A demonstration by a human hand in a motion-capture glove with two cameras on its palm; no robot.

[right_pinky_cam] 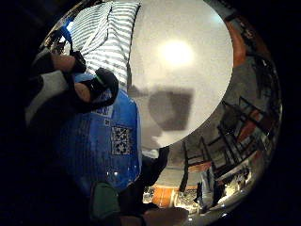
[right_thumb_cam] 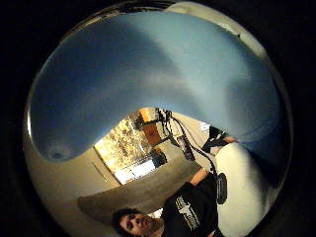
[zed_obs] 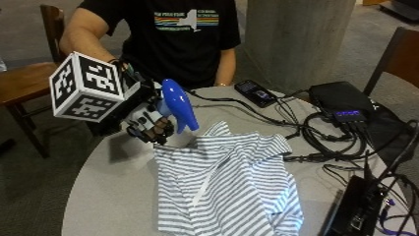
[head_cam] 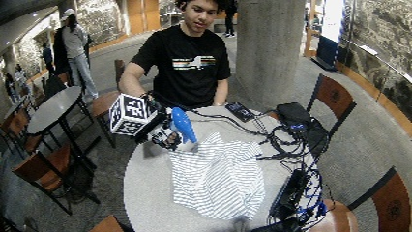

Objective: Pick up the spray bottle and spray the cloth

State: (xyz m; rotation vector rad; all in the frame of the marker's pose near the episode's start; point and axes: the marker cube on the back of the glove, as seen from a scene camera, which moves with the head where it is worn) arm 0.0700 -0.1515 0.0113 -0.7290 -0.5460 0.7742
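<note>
While the black-gloved right hand (zed_obs: pixel 149 125) grips the glossy blue plastic spray bottle (zed_obs: pixel 179 105) aloft beside the striped grey-and-white cloth (zed_obs: pixel 225 184) on the round table (zed_obs: pixel 111 196), spraying remains; the trigger presumably needs squeezing.

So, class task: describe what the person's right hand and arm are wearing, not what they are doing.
The right hand wears a black glove made of straps and loops, with white plastic parts among them. The fingers show bare between the straps. The arm is bare up to the short sleeve of a black T-shirt, which has a striped, multicoloured print across the chest.
</note>
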